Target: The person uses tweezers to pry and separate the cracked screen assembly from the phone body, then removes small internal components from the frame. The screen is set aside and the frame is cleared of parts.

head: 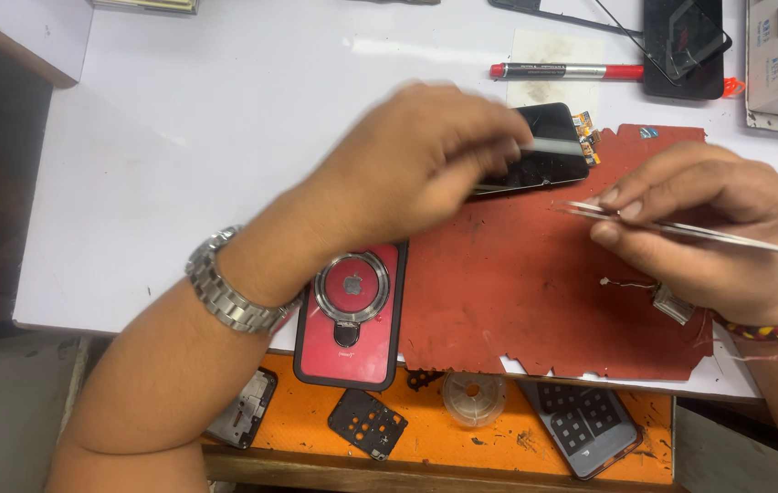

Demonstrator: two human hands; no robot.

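White bench (pixel 179 137), worn red mat (pixel 517 283) under both hands. Left hand (pixel 407 173), motion-blurred, fingers curled onto a black phone screen (pixel 549 151), seemingly pinning it at the mat's far edge; orange connector tabs stick out beyond the fingertips. Right hand (pixel 709 228) pinches thin metal tweezers (pixel 681 228), tips aimed left toward the screen, likely for fine work. Small wired part (pixel 667 301) lies under the right palm. Red phone case (pixel 352 315) sits by the left wrist. Red pen (pixel 567 70) beyond both hands. Open mat between hands; bare bench left.
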